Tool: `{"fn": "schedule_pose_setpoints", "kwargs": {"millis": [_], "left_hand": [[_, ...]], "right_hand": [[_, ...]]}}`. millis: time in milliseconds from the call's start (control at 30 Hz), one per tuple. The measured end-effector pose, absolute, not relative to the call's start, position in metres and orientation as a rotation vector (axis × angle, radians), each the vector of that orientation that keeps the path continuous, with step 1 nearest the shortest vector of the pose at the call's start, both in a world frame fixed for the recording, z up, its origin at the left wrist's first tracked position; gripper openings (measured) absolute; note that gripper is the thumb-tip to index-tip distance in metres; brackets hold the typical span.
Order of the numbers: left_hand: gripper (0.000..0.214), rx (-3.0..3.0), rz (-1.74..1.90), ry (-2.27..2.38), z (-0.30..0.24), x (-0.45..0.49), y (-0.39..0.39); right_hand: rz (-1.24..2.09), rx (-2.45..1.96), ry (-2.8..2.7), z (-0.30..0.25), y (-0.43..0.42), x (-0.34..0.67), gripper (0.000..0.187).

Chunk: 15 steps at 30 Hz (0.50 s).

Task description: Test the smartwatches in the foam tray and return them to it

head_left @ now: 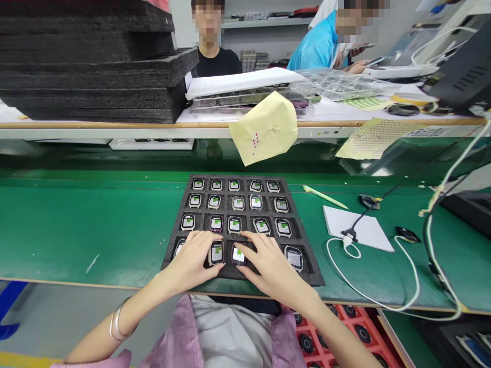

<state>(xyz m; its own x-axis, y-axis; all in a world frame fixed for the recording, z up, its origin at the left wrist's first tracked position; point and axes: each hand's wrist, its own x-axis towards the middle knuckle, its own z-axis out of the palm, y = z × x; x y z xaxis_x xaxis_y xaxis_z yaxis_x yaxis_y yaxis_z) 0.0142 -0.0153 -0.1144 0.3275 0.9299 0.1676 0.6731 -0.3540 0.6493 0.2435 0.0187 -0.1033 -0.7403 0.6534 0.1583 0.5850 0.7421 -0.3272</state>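
A black foam tray [245, 207] with rows of pockets lies on the green bench, holding many smartwatch bodies without straps. My left hand [194, 258] is over the front row, its thumb and fingertips at the lower and upper edges of a silver smartwatch [217, 252]. Just right of it, a dark smartwatch [238, 255] with a lit screen sits between the thumb and fingers of my right hand [270, 263]. Most screens show a white and green pattern. My left hand partly covers another watch [179, 247] at the front-left corner.
Black foam trays [92, 76] are stacked on the shelf at left. A yellow paper [266, 128] hangs from the shelf edge. At right lie a pen [326, 197], a white pad [358, 228] and a white cable [383, 305]. Two people are beyond the shelf. A red tray [345, 332] sits below the bench.
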Motion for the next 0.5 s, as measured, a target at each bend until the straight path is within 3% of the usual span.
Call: {"fn": "schedule_pose_setpoints", "kwargs": {"millis": [233,400,500], "left_hand": [[0.040,2.443,0.498,1.374,-0.098,0.016,-0.003],[0.032,2.735,0.351,1.182,-0.092,0.071,0.011],[0.037,2.856,0.195,1.161,-0.098,0.110,0.024]], "right_hand": [[0.136,-1.161,-2.721,-0.086,0.029,0.317,0.020],[-0.018,-1.295,-2.868,-0.081,0.031,0.335,0.027],[-0.073,-1.419,-2.885,-0.081,0.032,0.325,0.027]]}}
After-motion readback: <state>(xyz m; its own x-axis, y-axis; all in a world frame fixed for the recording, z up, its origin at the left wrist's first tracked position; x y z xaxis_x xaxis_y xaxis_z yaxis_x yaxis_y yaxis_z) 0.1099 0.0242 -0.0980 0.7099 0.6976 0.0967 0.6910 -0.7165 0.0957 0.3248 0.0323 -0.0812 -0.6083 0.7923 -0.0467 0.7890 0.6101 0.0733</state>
